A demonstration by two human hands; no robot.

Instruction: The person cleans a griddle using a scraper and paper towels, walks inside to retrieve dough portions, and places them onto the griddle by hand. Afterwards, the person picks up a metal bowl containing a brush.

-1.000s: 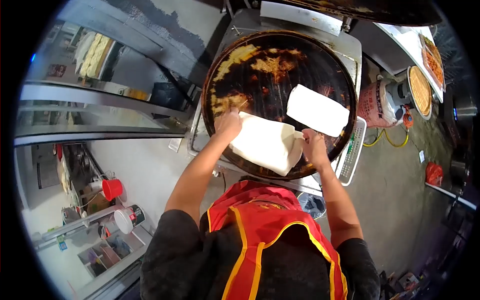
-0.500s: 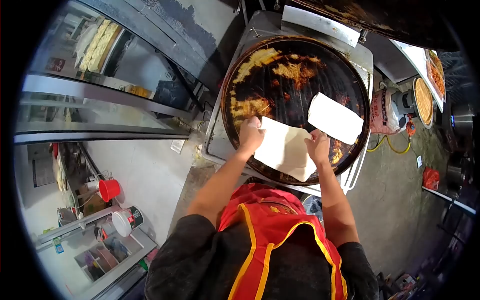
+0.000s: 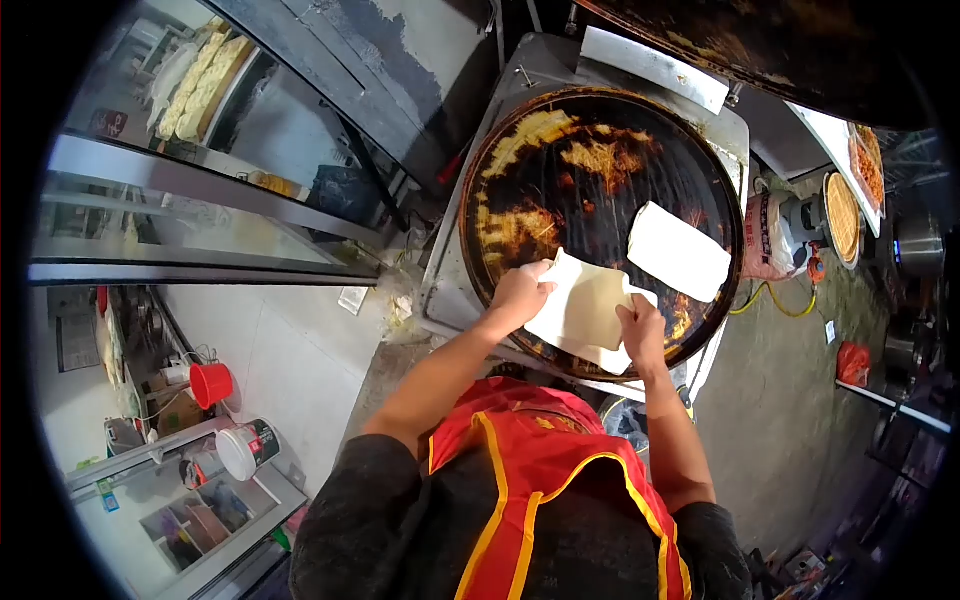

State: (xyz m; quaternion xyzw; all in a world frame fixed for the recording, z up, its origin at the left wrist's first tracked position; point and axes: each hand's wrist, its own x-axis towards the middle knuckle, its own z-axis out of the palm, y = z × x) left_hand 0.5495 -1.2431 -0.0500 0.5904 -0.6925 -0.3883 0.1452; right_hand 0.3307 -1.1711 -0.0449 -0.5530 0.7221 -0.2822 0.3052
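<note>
A sheet of pale dough (image 3: 585, 308) is held by its two sides over the near edge of a round dark griddle (image 3: 590, 215). My left hand (image 3: 522, 297) is closed on its left edge, and my right hand (image 3: 642, 328) pinches its right edge. The sheet sags between them, its edges raised. A second white dough piece (image 3: 679, 251), roughly rectangular, lies flat on the right part of the griddle, just beyond my right hand. Brown and yellow residue marks the griddle's left and far parts.
The griddle's dark raised lid (image 3: 760, 50) hangs at the top. At right are a round flatbread (image 3: 842, 218), a tray of orange food (image 3: 866, 165) and a yellow hose (image 3: 785, 308). A glass partition, red bucket (image 3: 211, 384) and white bucket (image 3: 247, 448) stand left.
The held dough's edges have risen and it now sags in the middle. Both hands remain closed on its sides and have drawn slightly closer together. The camera view has shifted, moving the griddle rightward and down.
</note>
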